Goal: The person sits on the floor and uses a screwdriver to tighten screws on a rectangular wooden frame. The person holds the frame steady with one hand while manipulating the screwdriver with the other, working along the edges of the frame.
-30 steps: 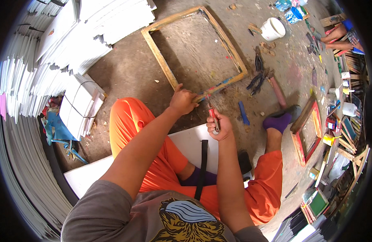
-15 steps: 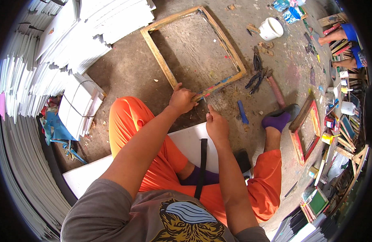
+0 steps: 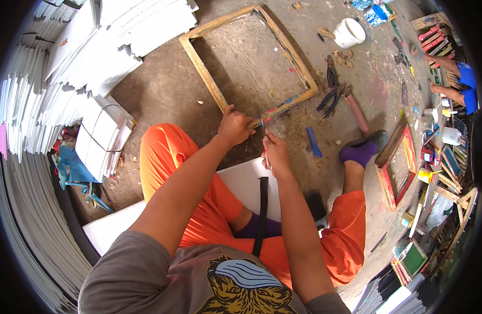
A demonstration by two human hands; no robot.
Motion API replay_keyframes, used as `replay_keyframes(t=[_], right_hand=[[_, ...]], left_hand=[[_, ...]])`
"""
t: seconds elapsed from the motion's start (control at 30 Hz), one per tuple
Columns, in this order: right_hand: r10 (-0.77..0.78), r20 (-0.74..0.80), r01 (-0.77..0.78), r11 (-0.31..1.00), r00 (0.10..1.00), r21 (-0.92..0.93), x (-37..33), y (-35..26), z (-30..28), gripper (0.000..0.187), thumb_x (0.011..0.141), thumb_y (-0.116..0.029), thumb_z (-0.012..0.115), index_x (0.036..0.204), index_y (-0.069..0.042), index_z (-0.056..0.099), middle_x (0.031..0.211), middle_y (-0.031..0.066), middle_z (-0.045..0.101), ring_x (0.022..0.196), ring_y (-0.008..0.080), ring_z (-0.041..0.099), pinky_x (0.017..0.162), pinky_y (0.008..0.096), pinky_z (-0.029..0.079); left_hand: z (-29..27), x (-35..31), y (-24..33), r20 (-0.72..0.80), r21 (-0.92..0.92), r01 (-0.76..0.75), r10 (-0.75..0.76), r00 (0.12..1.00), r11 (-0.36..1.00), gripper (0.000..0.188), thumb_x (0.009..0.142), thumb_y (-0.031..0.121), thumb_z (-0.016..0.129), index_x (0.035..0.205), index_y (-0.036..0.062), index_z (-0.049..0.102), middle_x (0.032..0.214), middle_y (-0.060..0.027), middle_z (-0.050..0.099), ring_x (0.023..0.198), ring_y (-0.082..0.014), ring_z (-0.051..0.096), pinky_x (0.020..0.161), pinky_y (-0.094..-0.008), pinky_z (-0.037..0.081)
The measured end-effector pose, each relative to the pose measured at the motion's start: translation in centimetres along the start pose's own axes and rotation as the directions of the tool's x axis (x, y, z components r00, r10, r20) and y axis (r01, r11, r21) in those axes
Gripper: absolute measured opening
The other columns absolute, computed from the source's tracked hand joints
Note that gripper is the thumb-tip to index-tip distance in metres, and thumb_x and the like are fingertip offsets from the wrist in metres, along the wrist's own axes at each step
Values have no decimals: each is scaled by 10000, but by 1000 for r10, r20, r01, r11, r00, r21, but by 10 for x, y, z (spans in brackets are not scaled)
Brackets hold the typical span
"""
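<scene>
A wooden frame [image 3: 206, 75], paint-stained along its near side, lies on the floor in front of me. My left hand [image 3: 234, 126] is closed around its near left corner. In my right hand [image 3: 276, 153] is a thin tool [image 3: 263, 125] with a reddish handle and a narrow metal end; its exact kind is unclear. The metal end points up at the frame's near side, close to my left fingers. Whether it touches the wood I cannot tell.
Right of the frame lie two pairs of pliers [image 3: 332, 73], a hammer [image 3: 357, 115] and a blue strip-like piece [image 3: 313, 141]. A white bucket [image 3: 349, 33] stands beyond. A smaller red frame [image 3: 386, 187] lies right; stacked white sheets [image 3: 141, 26] fill the left. Another person's legs [image 3: 447, 94] show far right.
The tool's metal end now shows beyond my right hand, beside the frame's near side. My right fingers have changed their hold. My left hand stays at the corner.
</scene>
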State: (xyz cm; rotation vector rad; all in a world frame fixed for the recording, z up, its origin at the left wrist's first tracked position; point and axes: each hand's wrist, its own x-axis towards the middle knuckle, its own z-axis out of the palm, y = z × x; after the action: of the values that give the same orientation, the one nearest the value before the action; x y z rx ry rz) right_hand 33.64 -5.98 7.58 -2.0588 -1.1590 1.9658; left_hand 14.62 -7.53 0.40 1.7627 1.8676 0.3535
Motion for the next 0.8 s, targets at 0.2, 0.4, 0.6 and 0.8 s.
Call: replay_keyframes(t=[0.2, 0.4, 0.6, 0.8], right_hand=[[-516, -68, 360, 680, 854, -639, -3, 20, -4, 463, 1056, -266, 570, 1514, -214, 604, 958, 244, 759, 919, 470, 730, 816, 555, 577], [-432, -78, 219, 594, 898, -774, -17, 13, -4, 477, 1058, -305, 554, 1533, -265, 579, 961, 228, 761, 899, 459, 735, 803, 567, 575], [-429, -50, 197, 512, 902, -836, -22, 11, -2, 434, 1070, -326, 554, 1498, -285, 616, 918, 221, 761, 891, 438, 740, 791, 573, 580], [-404, -45, 197, 536, 914, -821, -21, 10, -3, 489, 1075, -325, 531, 1562, -280, 539, 965, 235, 763, 904, 452, 744, 815, 582, 580]], left_hand=[[0, -1, -1, -10, -3, 14, -14, 1000, 1000, 435, 828, 399, 845, 1196, 170, 811, 997, -111, 760, 1107, -295, 698, 1253, -537, 287], [0, -1, -3, 7, 10, -9, 9, 1000, 1000, 433, 808, 394, 859, 1182, 179, 814, 1016, -109, 757, 1174, -306, 660, 1264, -544, 274], [0, -14, 8, -185, 149, 32, -4, 983, 988, 437, 818, 428, 851, 1133, 126, 819, 1072, -70, 756, 1336, -295, 536, 1293, -598, 190], [-12, -16, 13, -62, 193, 84, -73, 995, 977, 495, 807, 540, 843, 1064, 118, 840, 1084, -48, 762, 1345, -289, 531, 1284, -634, 172]])
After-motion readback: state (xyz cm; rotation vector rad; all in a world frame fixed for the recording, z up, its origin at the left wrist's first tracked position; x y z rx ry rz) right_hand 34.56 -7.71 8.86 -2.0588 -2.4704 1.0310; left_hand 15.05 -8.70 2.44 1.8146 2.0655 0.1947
